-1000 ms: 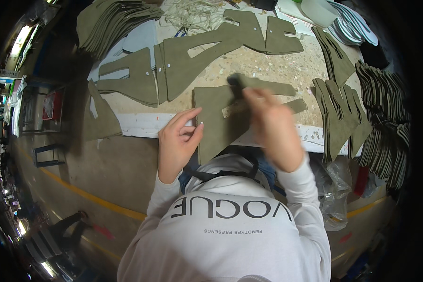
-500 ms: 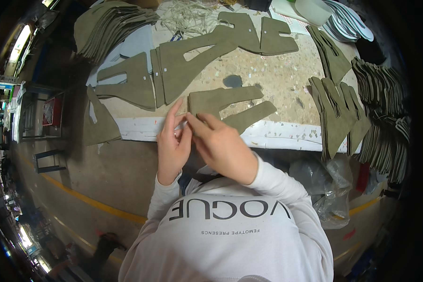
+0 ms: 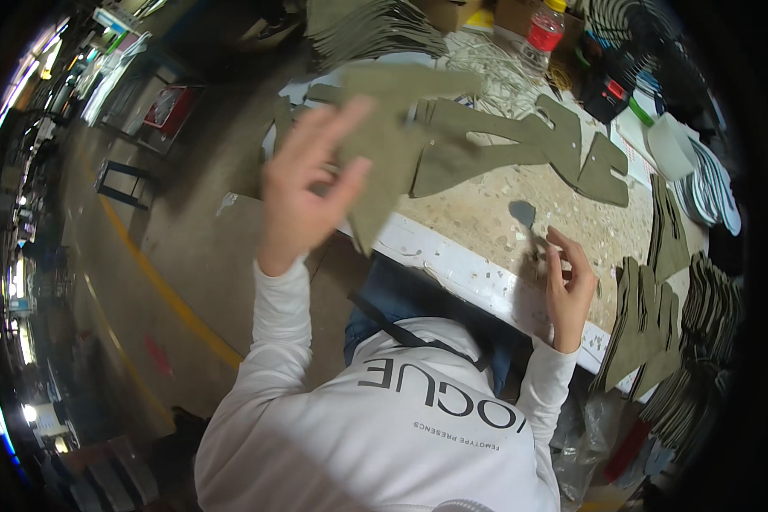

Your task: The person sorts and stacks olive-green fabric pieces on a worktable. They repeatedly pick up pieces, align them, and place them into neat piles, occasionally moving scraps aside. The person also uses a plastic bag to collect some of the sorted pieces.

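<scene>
My left hand (image 3: 303,192), smeared by motion, is raised over the left end of the table. An olive-green cut fabric piece (image 3: 388,141) with a pointed lower tip hangs in the air against it, also blurred. The thumb and fingers overlap the piece's left edge, and it appears to be held there; the exact grip is hard to see. Over the table's front edge, my right hand (image 3: 572,290) is bent with its fingers apart, and nothing shows in it. Beyond lie olive cut pieces with long prongs (image 3: 478,141) and a dark grey patch (image 3: 523,213).
Stacks of olive pieces (image 3: 367,30) stand at the back left and hang off the right edge (image 3: 708,299). White cord (image 3: 495,72), a yellow-capped bottle (image 3: 544,34), a white bowl (image 3: 672,147) and pale curved pieces (image 3: 710,183) sit at the back. A low stool (image 3: 128,183) stands left.
My hands have parted, the left going left and up, the right going right. The pronged piece that lay in front of them is gone from its spot. The view has turned.
</scene>
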Available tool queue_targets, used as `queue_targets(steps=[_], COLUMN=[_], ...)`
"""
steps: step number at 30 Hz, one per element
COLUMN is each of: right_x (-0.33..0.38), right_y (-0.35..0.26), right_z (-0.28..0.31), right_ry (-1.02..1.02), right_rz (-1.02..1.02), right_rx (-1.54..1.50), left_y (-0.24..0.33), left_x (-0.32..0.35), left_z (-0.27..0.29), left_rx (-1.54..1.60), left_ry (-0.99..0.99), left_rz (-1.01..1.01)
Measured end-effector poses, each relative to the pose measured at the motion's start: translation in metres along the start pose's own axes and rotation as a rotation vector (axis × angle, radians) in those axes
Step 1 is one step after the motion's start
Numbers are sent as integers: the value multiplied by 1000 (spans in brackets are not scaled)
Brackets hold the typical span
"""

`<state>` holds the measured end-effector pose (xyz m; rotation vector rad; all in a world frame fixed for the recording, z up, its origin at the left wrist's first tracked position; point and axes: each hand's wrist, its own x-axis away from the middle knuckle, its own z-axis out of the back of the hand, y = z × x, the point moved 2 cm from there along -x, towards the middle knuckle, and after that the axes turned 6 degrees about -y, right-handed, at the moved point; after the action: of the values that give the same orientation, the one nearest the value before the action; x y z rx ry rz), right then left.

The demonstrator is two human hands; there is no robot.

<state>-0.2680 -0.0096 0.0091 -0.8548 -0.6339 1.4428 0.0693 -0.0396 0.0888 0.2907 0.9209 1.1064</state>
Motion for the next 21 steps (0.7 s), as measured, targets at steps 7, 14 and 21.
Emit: queue_targets(steps=[7,14,21], right_x=[-1,-11,-41], right_y=[21,-4,-56], right_z=[-7,2,-4], right_ry=[22,8,-103], right_rz=[58,42,332], right_rx=[-10,45,118], left_y=[-126,-147,-129], left_x=[52,81,87], left_z=[29,21,22], left_rx=[307,416,-234], left_ry=[600,621,406], left_rz=[494,705,785])
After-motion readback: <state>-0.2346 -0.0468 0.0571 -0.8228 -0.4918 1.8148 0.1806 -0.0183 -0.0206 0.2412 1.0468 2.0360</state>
